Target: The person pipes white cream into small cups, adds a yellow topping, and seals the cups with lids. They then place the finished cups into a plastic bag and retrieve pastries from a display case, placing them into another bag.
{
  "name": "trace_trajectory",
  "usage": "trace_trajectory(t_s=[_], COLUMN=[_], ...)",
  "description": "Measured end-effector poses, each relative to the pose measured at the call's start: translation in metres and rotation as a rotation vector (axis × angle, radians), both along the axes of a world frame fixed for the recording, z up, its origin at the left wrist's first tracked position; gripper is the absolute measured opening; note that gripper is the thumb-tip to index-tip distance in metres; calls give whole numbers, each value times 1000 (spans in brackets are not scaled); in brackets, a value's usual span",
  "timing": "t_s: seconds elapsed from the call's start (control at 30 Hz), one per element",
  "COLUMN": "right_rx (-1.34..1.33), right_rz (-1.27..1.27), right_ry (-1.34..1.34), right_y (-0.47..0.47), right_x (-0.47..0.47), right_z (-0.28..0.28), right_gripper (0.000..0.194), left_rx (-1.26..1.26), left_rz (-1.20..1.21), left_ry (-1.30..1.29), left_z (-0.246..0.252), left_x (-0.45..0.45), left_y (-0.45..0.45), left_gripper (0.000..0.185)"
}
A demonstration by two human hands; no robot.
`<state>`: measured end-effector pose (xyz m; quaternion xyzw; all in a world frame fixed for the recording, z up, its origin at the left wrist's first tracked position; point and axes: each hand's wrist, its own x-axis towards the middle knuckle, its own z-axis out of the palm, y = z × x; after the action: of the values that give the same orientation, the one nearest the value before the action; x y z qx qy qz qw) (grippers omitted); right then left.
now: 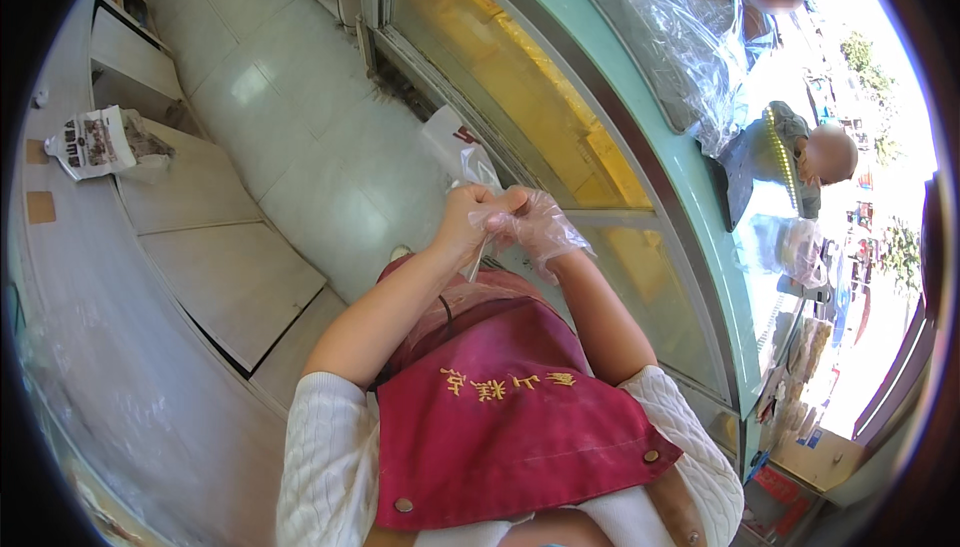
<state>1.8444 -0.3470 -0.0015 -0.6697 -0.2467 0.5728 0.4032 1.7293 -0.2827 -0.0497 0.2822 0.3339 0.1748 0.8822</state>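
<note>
Both hands meet in front of the dark red apron [510,412], above the tiled floor. My right hand [540,228] wears a thin clear plastic glove. My left hand [471,221] looks bare, its fingers closed on the top of a plastic bag. The white bag with red marks [452,138] hangs just beyond the fingers, its clear part [480,166] bunched near them. The fingers overlap, so what exactly the right one grips is hidden. A thin pale strip runs down under the left hand.
On the right a green-edged counter [637,97] with a yellow-lit glass case [525,89] curves past; clear plastic sheeting [675,14] covers trays on it. Two people are beyond. White cabinets [232,292] stand left, with a printed plastic bag [94,143] on top.
</note>
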Motion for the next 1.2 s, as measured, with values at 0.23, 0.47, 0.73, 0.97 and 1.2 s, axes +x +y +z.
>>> trace_trajectory(t_s=[0.23, 0.47, 0.73, 0.97, 1.2], right_rx=[131, 342, -50, 601, 728], right_rz=[-275, 124, -317, 176, 852], right_ry=[52, -556, -938, -901, -579], right_y=[12, -1, -68, 0, 105], right_x=[30, 24, 114, 50, 16], right_z=[11, 18, -43, -19, -13], right_gripper=[20, 19, 9, 90, 24], left_rx=[26, 14, 21, 1042, 1167], left_rz=[40, 156, 692, 204, 268], left_ry=[-253, -2, 105, 420, 1401], left_z=[-10, -51, -12, 18, 52], left_x=[-20, 1, -55, -8, -101], left_y=[28, 38, 122, 17, 21], left_gripper=[18, 17, 23, 30, 23])
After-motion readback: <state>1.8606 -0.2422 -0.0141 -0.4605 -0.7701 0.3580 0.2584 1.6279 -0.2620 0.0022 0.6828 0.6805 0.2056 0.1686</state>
